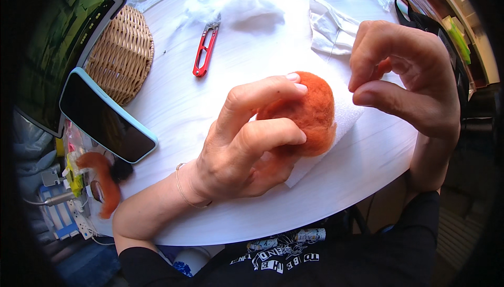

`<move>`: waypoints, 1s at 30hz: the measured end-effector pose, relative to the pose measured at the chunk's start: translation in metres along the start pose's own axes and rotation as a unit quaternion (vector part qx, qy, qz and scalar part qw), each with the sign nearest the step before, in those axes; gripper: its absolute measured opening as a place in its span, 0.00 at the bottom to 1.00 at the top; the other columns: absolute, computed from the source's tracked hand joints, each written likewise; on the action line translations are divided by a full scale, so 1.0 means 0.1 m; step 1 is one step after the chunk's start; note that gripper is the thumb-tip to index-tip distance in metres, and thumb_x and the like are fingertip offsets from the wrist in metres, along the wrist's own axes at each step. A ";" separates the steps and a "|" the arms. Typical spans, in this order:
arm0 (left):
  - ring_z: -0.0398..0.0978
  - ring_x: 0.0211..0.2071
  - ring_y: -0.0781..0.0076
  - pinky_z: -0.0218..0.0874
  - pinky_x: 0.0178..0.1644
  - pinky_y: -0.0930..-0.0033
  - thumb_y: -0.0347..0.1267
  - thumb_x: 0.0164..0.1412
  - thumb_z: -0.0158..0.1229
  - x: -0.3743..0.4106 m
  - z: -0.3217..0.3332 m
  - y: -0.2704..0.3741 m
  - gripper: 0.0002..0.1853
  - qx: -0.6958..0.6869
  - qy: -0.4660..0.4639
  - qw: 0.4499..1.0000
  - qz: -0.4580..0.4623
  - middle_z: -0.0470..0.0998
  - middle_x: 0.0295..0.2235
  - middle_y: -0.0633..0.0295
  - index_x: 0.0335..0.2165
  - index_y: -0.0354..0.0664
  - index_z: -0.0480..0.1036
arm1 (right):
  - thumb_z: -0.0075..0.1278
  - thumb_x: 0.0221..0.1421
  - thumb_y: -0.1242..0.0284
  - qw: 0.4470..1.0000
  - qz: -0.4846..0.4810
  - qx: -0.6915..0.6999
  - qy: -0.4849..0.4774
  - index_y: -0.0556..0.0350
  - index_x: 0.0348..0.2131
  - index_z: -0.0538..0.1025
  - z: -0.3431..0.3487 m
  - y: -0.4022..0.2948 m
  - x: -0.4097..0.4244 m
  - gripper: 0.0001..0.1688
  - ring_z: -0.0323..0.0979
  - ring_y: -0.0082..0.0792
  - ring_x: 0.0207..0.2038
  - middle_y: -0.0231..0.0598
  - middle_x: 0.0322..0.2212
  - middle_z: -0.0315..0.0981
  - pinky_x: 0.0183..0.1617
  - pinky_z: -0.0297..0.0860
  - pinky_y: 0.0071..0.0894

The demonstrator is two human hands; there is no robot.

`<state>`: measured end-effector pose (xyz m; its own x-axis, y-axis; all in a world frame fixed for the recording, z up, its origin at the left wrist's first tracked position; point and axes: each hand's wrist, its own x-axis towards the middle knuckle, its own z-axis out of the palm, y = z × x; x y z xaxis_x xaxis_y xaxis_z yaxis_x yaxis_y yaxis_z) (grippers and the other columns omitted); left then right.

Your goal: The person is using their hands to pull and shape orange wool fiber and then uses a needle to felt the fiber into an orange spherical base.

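My left hand (240, 141) grips a rounded lump of orange wool felt (318, 106), thumb and fingers spread over its left side. The lump rests on or just above a white foam pad (305, 171) lying on the table. To the right of the lump, my right hand (409, 74) is raised with thumb and index fingertips pinched close together. Whether something thin, such as a needle, sits between those fingertips cannot be made out. The lump's lower left part is hidden behind my left hand.
Red thread snips (204, 52) lie beside white fibre stuffing (256, 13). Folded white cloth (332, 27) is at the upper right. A wicker basket (122, 56), a leaning phone (106, 117) and a monitor (59, 39) line the left. Orange wool roving (110, 186) lies at lower left.
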<state>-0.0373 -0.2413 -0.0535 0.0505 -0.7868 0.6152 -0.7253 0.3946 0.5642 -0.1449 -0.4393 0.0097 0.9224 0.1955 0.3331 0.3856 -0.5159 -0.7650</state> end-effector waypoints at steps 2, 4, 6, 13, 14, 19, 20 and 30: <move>0.61 0.47 0.51 0.63 0.47 0.58 0.19 0.40 0.58 0.02 0.01 0.00 0.24 -0.011 0.002 1.000 0.002 0.56 0.43 0.47 0.36 0.44 0.56 | 0.57 0.39 0.75 1.000 0.002 -0.001 -0.013 0.59 0.24 0.71 -0.03 -0.05 0.00 0.10 0.64 0.19 0.19 0.34 0.20 0.66 0.18 0.61 0.14; 0.61 0.47 0.52 0.63 0.46 0.58 0.19 0.41 0.58 -0.01 0.03 -0.02 0.23 -0.019 0.012 1.000 -0.001 0.56 0.43 0.47 0.36 0.43 0.56 | 0.59 0.36 0.74 0.999 -0.023 -0.008 -0.024 0.59 0.22 0.71 0.04 -0.05 0.01 0.12 0.64 0.19 0.18 0.33 0.19 0.67 0.18 0.60 0.14; 0.61 0.47 0.52 0.63 0.46 0.58 0.19 0.42 0.57 -0.03 0.05 -0.04 0.23 -0.032 0.019 0.999 -0.006 0.56 0.43 0.46 0.36 0.43 0.56 | 0.61 0.33 0.73 0.999 -0.030 -0.016 -0.025 0.58 0.21 0.72 0.10 -0.03 0.02 0.13 0.64 0.20 0.18 0.32 0.18 0.67 0.17 0.59 0.13; 0.61 0.47 0.55 0.61 0.47 0.58 0.19 0.42 0.56 0.00 -0.02 -0.02 0.22 -0.010 -0.008 1.000 -0.017 0.56 0.43 0.46 0.35 0.42 0.56 | 0.55 0.39 0.76 0.998 0.056 -0.002 -0.015 0.58 0.18 0.70 0.20 0.00 0.01 0.07 0.61 0.17 0.17 0.29 0.17 0.64 0.17 0.58 0.13; 0.61 0.47 0.55 0.60 0.48 0.58 0.19 0.42 0.56 0.01 -0.03 -0.02 0.21 -0.008 -0.013 1.000 -0.020 0.56 0.43 0.46 0.35 0.41 0.56 | 0.55 0.40 0.76 0.997 0.075 -0.018 -0.027 0.58 0.18 0.71 0.16 -0.01 0.01 0.07 0.61 0.17 0.17 0.29 0.17 0.64 0.18 0.58 0.12; 0.59 0.48 0.57 0.56 0.50 0.60 0.22 0.44 0.54 -0.02 -0.05 -0.03 0.19 -0.028 -0.004 0.999 -0.040 0.56 0.44 0.46 0.35 0.41 0.56 | 0.52 0.46 0.71 0.997 0.076 0.011 0.000 0.59 0.21 0.71 0.10 0.00 0.00 0.10 0.61 0.17 0.19 0.31 0.18 0.64 0.19 0.57 0.12; 0.59 0.48 0.57 0.55 0.50 0.61 0.23 0.45 0.54 -0.01 -0.05 -0.04 0.19 -0.037 -0.001 0.998 -0.043 0.56 0.44 0.46 0.35 0.40 0.56 | 0.54 0.44 0.69 0.999 0.053 -0.001 -0.003 0.59 0.21 0.71 0.04 -0.01 0.01 0.11 0.61 0.17 0.18 0.31 0.18 0.65 0.18 0.57 0.11; 0.64 0.39 0.58 0.58 0.42 0.66 0.25 0.38 0.57 -0.02 -0.02 -0.08 0.19 -0.078 0.073 0.992 -0.067 0.63 0.39 0.46 0.32 0.37 0.60 | 0.56 0.36 0.78 0.999 -0.035 -0.027 0.013 0.56 0.18 0.70 0.30 0.06 0.05 0.07 0.62 0.18 0.17 0.29 0.17 0.65 0.17 0.58 0.13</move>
<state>-0.0300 -0.2421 -0.0581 0.2470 -0.7648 0.5951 -0.5913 0.3676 0.7178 -0.1377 -0.4164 -0.0095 0.8922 0.2103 0.3998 0.4464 -0.5460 -0.7089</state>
